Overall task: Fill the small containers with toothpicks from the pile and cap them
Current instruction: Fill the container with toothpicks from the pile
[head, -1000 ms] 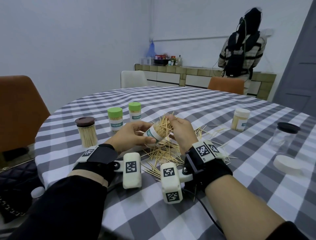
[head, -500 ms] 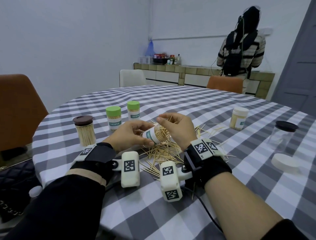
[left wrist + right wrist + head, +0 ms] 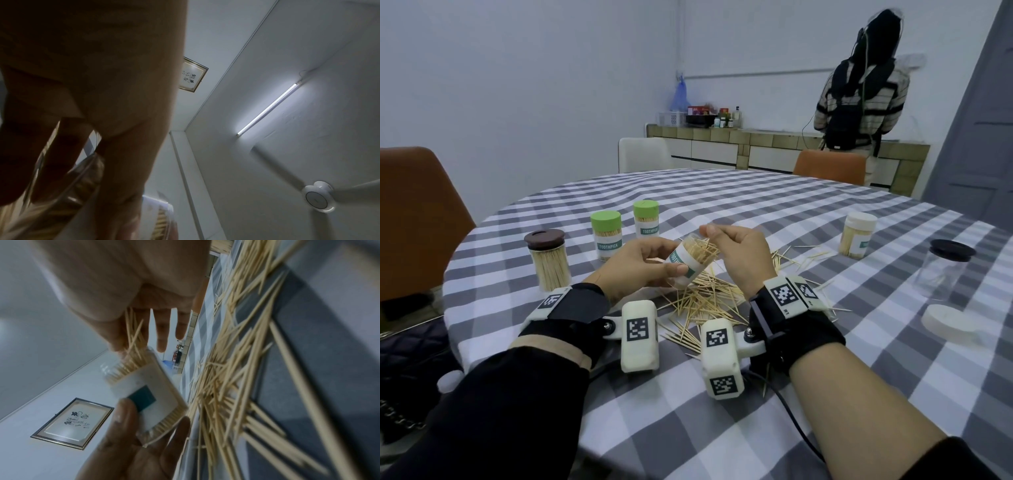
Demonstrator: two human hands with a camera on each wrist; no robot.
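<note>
Above the pile point(image 3: 702, 301), the left hand point(image 3: 640, 267) grips a tilted, nearly full uncapped container point(image 3: 688, 263) while the right hand point(image 3: 739, 253) pinches toothpicks at its mouth; capped jars beyond look done.

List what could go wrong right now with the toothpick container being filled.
1. The left hand holds the open container tilted over the pile; tipped further, its toothpicks could slide back out.
2. Toothpicks stick out past the mouth at crossed angles under the right hand; they may jam the cap or snap.
3. The white cap lies far to the right, so capping likely needs a long reach.
</note>
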